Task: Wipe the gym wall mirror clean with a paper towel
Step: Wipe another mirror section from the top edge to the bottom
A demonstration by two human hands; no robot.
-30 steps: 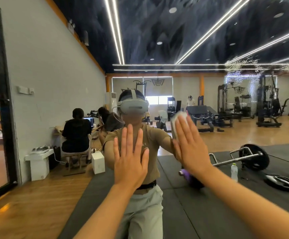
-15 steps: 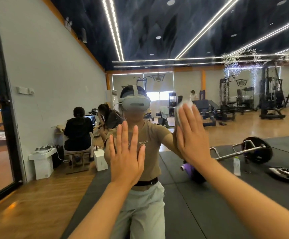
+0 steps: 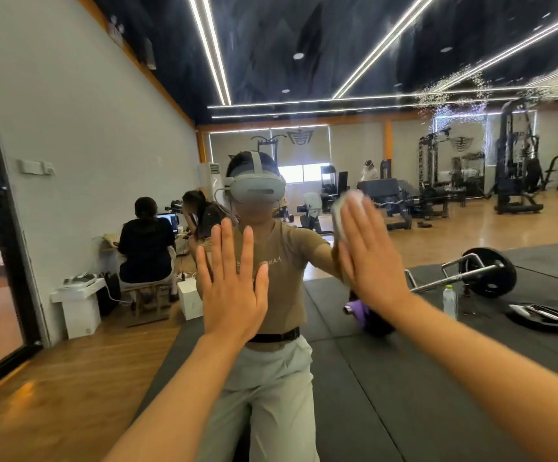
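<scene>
The wall mirror (image 3: 404, 378) fills nearly the whole view and reflects the gym and me. My left hand (image 3: 234, 281) lies flat on the glass at centre, fingers straight and spread. My right hand (image 3: 367, 251) presses a white paper towel (image 3: 346, 203) flat against the mirror, fingers straight; the towel shows only above and left of the fingertips. A patch of white droplets (image 3: 454, 95) clings to the glass at upper right.
A black door frame (image 3: 0, 228) borders the mirror on the left. Reflected in the glass are people seated at a desk (image 3: 147, 241), a barbell (image 3: 484, 275), a bottle (image 3: 450, 300), black floor mats and weight machines (image 3: 517, 171).
My right hand has slid the towel slightly up the glass. My left hand stays flat in about the same spot. The view has tilted up a little.
</scene>
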